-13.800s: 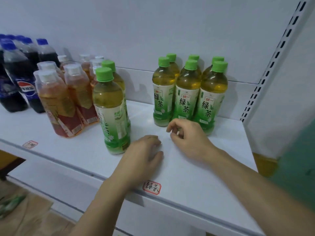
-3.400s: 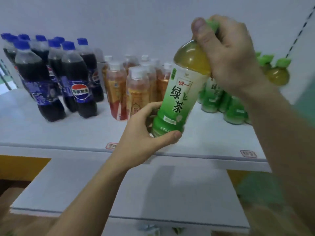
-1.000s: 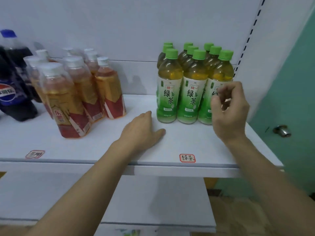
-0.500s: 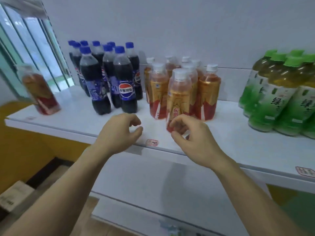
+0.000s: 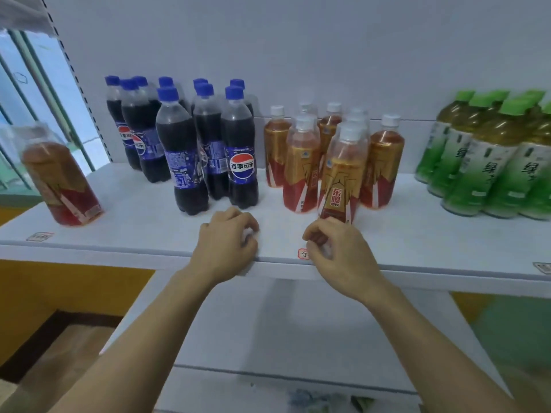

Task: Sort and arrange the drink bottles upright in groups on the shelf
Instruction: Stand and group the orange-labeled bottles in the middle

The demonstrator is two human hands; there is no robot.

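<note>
Scanning shelf (image 5: 125, 204) left to right: lone red-and-gold bottle (image 5: 61, 181) near the left end, upright as far as the wide lens allows, well apart from its own kind and beside the cola instead. Next, cola group (image 5: 190, 144), blue caps, all upright, packed tight, looks done. Then left hand (image 5: 228, 244) resting at the shelf's front edge just ahead of the cola, fingers loosely curled, grasping nothing. Small red label (image 5: 303, 253) on the shelf lip between the hands, partly hidden. Right hand (image 5: 334, 248) just beside it, fingers curled in, thumb near fingertips, also holding nothing visible; sits right in front of the foremost bottle of the red-and-gold group (image 5: 328, 156), touching or not, cannot tell. That group upright, white caps, clustered but a bit ragged, front bottle sticking out ahead of the rest. Further right, green tea group (image 5: 489, 162), green caps, upright, tight rows, running out of view at the right edge, so count unknown. Status by judgement: three groups basically sorted and standing, cola and green tea finished. Left to do: fetch the stray from the far left, carry it past the cola, stand it with its matching group, maybe square up that cluster. Reach likely suits the left hand. Risk: clipping the cola bottles on the way across.
</note>
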